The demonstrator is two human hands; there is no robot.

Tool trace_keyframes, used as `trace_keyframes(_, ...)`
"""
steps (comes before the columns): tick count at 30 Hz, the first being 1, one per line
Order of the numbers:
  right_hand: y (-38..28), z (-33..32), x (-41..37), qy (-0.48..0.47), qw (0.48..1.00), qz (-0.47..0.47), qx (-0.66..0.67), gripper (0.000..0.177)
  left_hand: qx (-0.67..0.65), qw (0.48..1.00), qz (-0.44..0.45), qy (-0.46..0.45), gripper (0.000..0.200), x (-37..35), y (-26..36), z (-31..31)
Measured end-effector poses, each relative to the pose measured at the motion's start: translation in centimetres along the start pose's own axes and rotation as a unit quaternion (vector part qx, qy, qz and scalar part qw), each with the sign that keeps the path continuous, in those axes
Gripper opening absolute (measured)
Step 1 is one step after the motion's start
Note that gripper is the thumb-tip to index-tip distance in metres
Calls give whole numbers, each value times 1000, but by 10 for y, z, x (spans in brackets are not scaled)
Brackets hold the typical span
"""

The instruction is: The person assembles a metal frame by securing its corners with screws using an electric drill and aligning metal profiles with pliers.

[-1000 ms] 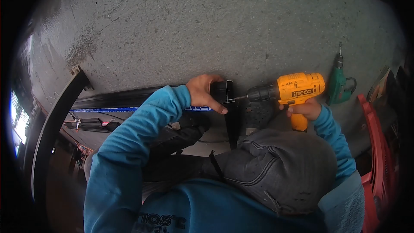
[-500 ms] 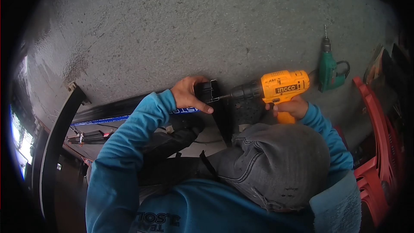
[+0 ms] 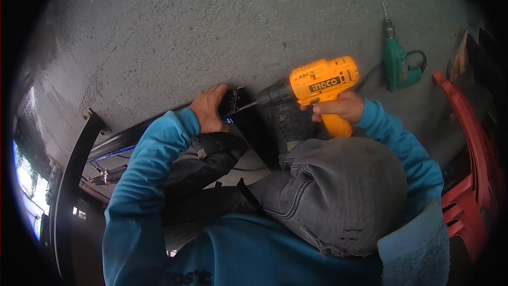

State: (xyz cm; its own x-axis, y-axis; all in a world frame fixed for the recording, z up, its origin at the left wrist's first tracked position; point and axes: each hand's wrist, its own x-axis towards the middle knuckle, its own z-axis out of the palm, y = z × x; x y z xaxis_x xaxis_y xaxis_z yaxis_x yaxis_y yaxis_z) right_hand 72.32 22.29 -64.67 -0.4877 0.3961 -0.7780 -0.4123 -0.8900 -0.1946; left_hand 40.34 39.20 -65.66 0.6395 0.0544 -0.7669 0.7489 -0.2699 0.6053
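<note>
My left hand [image 3: 210,108] grips a long black metal profile [image 3: 138,128] close to its open, channelled end. A strip of blue film with white lettering runs along the profile's side, mostly hidden behind my sleeve. My right hand [image 3: 341,107] is wrapped round the handle of a yellow INGCO drill [image 3: 321,80], index finger at the trigger. The drill points left and slightly down, its thin bit right at the profile's end. Beneath that end, a second black bar [image 3: 256,135] slants down toward my legs.
On the concrete floor [image 3: 174,32] at the upper right lies a green corded drill [image 3: 398,63]. A red plastic chair [image 3: 465,143] stands at the right edge. At left rises a curved-looking black frame bar [image 3: 74,175]. My bent knee [image 3: 344,190] is close below the yellow drill.
Both hands, the yellow drill and the profile's end have shifted left and up in the view. The drill now tilts more, its bit pointing slightly downward, still at the profile's end.
</note>
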Motion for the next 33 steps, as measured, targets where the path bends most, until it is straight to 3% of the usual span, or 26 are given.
trace_keyframes(1, 6, 2, 3, 7, 1000, -23, -6, 42, -43, 998, -46, -4, 91, -2, 0, -4)
trace_keyframes(2, 11, 7, 5, 3, 1000, -27, -4, 42, -76, 997, -5, -11, 87, 2, -8, -2)
trace_keyframes(4, 21, 15, 2, 34, 994, -99, 25, 42, -88, 996, -24, -13, 85, 5, -8, -12)
trace_keyframes(8, 20, 1, 14, 9, 995, -91, 41, 42, -173, 984, -47, -12, 79, 14, -8, -24)
trace_keyframes(12, -7, -2, 15, 15, 994, -95, -47, 36, -183, 980, -67, -35, 76, 14, -2, -33)
trace_keyframes(21, 29, -6, 22, -13, 991, -133, 6, 34, -233, 969, -52, -59, 76, 15, -5, -31)
trace_keyframes(33, -14, -2, 20, -2, 986, -150, -68, 39, -224, 969, -71, -74, 80, 19, -3, -36)
